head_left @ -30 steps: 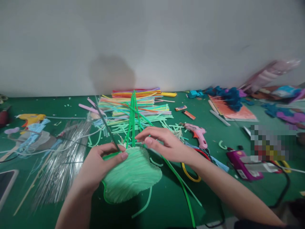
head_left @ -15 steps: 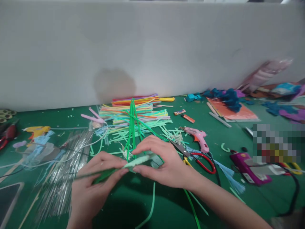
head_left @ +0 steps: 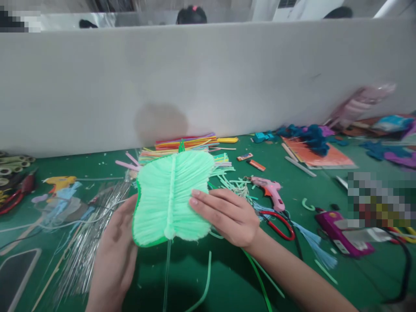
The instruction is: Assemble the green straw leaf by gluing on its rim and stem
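Observation:
A light green leaf-shaped craft piece (head_left: 169, 197), made of fuzzy strands with a darker green rim and a thin stem hanging below, is held upright above the green table (head_left: 227, 277). My left hand (head_left: 115, 251) supports its lower left edge from behind. My right hand (head_left: 224, 214) presses its fingers against the right side. Behind the leaf lies a pile of coloured pipe cleaners (head_left: 191, 145).
Red-handled scissors (head_left: 276, 223) and a pink glue gun (head_left: 269, 190) lie right of my right hand. A purple device (head_left: 338, 234), clear thin rods (head_left: 87, 234), a yellow glue gun (head_left: 60, 182) and a tablet corner (head_left: 16, 275) surround the work spot. A grey partition (head_left: 208, 82) stands behind.
The green leaf went from lying flat to edge-on between both hands, and now stands upright facing me. The camera tilted upward, showing the top of the partition.

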`<move>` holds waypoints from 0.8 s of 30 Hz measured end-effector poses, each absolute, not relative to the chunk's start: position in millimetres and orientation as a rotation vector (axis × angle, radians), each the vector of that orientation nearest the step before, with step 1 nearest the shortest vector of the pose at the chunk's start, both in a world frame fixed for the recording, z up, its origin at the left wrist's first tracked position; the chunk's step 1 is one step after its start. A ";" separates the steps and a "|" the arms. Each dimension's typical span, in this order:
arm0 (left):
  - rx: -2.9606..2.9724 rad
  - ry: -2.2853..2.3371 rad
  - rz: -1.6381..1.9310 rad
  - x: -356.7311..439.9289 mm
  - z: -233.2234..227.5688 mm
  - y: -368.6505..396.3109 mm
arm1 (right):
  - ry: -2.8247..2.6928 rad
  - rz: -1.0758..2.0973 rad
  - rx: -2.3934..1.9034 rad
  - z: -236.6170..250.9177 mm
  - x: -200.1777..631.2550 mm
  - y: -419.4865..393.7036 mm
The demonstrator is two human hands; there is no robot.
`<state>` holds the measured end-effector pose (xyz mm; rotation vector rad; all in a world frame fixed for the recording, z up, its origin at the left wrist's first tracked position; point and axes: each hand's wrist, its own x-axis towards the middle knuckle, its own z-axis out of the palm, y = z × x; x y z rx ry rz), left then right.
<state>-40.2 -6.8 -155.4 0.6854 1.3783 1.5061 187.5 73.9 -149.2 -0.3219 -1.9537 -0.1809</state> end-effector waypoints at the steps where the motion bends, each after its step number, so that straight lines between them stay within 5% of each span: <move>1: 0.577 1.319 1.463 -41.1 -156.0 -7.4 | -1.947 -0.186 -0.316 -148.3 187.6 73.2; 9: 0.250 1.087 1.400 -28.0 -146.8 0.0 | -2.147 0.029 -0.337 -151.8 184.4 67.0; 17: 0.315 1.242 1.636 -20.8 -141.5 5.1 | -1.402 1.428 -1.043 -153.7 174.7 29.6; 24: 0.455 1.305 1.673 -10.6 -142.8 2.4 | -1.392 1.450 -1.259 -155.9 157.5 22.4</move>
